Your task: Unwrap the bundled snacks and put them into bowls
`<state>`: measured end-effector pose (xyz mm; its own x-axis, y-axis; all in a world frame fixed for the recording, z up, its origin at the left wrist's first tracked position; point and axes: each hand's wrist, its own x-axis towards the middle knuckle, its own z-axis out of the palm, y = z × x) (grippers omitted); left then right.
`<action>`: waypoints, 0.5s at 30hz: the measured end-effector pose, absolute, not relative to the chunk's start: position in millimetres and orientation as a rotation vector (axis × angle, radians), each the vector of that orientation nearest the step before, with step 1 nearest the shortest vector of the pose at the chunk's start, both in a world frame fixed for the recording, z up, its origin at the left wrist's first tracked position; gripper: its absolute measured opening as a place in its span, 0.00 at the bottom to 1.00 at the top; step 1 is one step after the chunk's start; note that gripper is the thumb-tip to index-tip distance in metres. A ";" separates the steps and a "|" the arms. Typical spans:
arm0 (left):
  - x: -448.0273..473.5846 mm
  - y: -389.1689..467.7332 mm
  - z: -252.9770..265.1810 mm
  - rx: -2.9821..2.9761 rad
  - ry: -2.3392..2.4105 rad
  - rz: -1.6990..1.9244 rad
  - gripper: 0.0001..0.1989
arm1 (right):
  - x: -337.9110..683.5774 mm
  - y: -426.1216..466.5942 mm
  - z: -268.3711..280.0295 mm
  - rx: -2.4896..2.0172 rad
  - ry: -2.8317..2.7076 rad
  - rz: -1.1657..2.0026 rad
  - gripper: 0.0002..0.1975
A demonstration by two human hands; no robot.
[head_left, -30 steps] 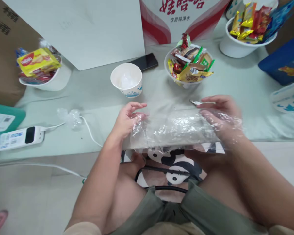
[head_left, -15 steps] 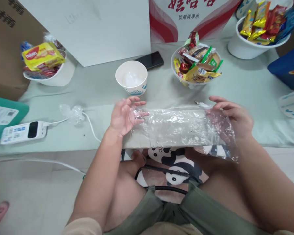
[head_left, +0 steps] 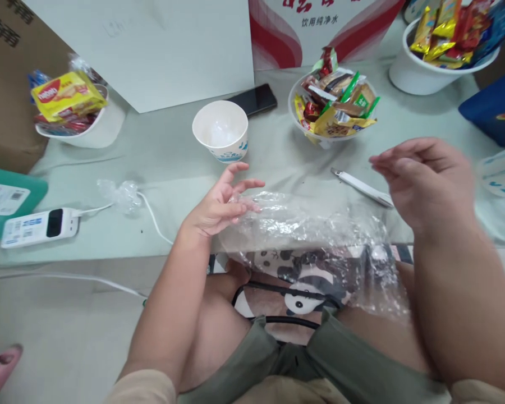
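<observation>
A clear plastic bag (head_left: 303, 224) hangs crumpled over the table's front edge. My left hand (head_left: 219, 205) pinches its upper left corner between thumb and fingers, with the other fingers raised. To the right, my right hand (head_left: 431, 185) is apart from the bag, its fingertips pressed together and nothing visible in them. Just left of that hand lies a slim white tool (head_left: 364, 188) with a metal tip, possibly a cutter. Behind my left hand stands a white paper bowl (head_left: 221, 132), with something pale or shiny inside.
A black phone (head_left: 256, 100) lies behind the bowl. Snacks fill a middle bowl (head_left: 297, 112), a left tub (head_left: 109, 126) and a right tub (head_left: 416, 73). A white power bank (head_left: 40, 227) with a cable lies left. Boxes, including a white one (head_left: 172, 56), line the back.
My right hand has let go of the bag and moved right and up, its fingers now together. The bag's right end has dropped, uncovering the white tool. My left hand keeps its hold.
</observation>
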<state>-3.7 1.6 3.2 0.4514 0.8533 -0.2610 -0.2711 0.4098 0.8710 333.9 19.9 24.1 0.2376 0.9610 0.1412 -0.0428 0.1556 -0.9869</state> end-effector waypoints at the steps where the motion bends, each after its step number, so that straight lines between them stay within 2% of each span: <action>1: -3.1 1.8 3.4 0.873 0.780 0.795 0.41 | 335.0 21.0 26.3 -1.112 -1.039 1.105 0.13; 4: -1.7 2.2 4.2 0.907 0.725 0.727 0.40 | 340.2 19.9 34.7 -1.038 -1.077 1.413 0.18; 8: 0.9 1.8 3.8 0.943 0.728 0.630 0.40 | 335.6 6.7 45.6 -1.012 -1.326 1.604 0.25; 12: 4.2 -0.4 -0.2 0.986 0.779 0.542 0.33 | 298.6 -11.8 39.6 -1.109 -1.678 1.738 0.34; 13: 4.7 -0.9 -1.2 0.992 0.785 0.529 0.32 | 287.7 -14.6 35.5 -1.133 -1.735 1.758 0.32; 15: 4.9 -1.1 -2.2 0.981 0.810 0.553 0.33 | 270.2 -16.9 28.2 -1.158 -1.847 1.846 0.22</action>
